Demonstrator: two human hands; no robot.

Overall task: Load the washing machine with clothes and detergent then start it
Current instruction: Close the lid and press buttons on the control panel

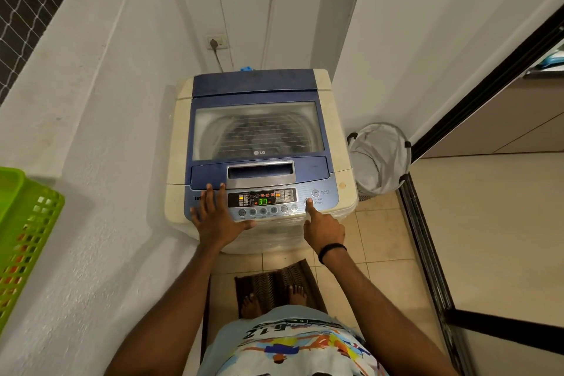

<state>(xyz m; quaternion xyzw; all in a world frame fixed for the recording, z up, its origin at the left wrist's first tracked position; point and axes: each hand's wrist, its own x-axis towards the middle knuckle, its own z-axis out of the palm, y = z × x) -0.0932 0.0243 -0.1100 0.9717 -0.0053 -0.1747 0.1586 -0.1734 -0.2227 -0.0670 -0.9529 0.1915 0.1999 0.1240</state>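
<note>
Far left: lime-green lattice plastic basket [27, 223], well apart from the machine, no part in this step.
Left hand [213, 217]: flat on the panel's left end, fingers straight and spread, holding nothing; thumb near the round keys, so could nudge a setting.
Washer: cream top-loading washing machine [259, 131], blue windowed lid shut, clothes dimly visible in the drum; detergent impossible to tell.
Right hand [323, 229]: forefinger straight on the round start/pause button [309, 201], other fingers curled on nothing; a double press probably pauses; slipping upward risks hitting power.
Far right: pale fabric hamper [378, 159], on the floor beside the washer.
</note>
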